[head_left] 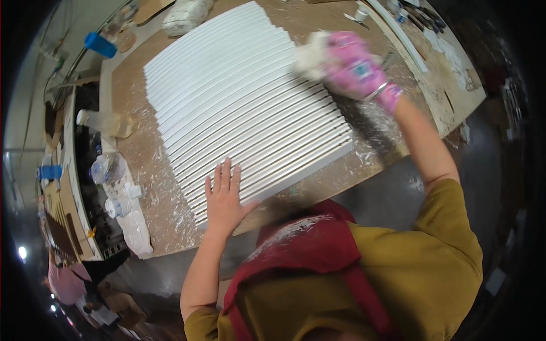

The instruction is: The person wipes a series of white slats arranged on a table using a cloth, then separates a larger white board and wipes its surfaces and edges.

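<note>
Many long white strips (244, 96) lie side by side on a worn brown worktable (156, 193). Their ends form uneven, stepped edges, and dark gaps show between the nearer ones. My left hand (223, 196) is bare and rests flat on the strips close to their near-left corner, fingers spread. On the far right side, my right hand (355, 65) wears a pink patterned glove and is closed round a bunched whitish rag (314, 57). That rag is at the right ends of the strips; motion blur hides whether it touches them.
Along the table's left side are a cloudy plastic bottle (108, 122), a blue cup (100, 44) and a white plastic bag (132, 221). A long white strip (398, 37) and hand tools (418, 20) lie at the far right. Another person (68, 281) is at lower left.
</note>
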`<act>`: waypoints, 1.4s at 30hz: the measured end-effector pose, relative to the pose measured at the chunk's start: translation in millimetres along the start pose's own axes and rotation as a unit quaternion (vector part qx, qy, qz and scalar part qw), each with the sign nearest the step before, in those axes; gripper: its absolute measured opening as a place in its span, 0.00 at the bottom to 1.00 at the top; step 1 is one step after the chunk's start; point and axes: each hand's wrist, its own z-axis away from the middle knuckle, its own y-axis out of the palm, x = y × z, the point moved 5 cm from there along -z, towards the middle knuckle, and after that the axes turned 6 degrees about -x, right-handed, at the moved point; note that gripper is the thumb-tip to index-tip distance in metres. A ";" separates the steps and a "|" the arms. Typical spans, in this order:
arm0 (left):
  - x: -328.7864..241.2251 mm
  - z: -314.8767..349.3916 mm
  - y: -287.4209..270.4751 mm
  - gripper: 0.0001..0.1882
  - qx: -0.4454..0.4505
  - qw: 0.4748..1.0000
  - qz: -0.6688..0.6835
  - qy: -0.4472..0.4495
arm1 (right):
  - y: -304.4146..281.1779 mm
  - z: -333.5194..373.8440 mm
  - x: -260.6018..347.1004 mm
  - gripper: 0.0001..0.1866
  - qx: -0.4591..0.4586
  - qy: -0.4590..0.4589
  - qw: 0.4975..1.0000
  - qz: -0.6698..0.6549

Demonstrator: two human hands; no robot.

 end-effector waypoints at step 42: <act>-6.2 -5.4 1.6 0.52 -0.010 0.998 -0.058 0.030 | 60.6 19.6 -168.4 0.36 -0.097 0.048 0.994 -0.008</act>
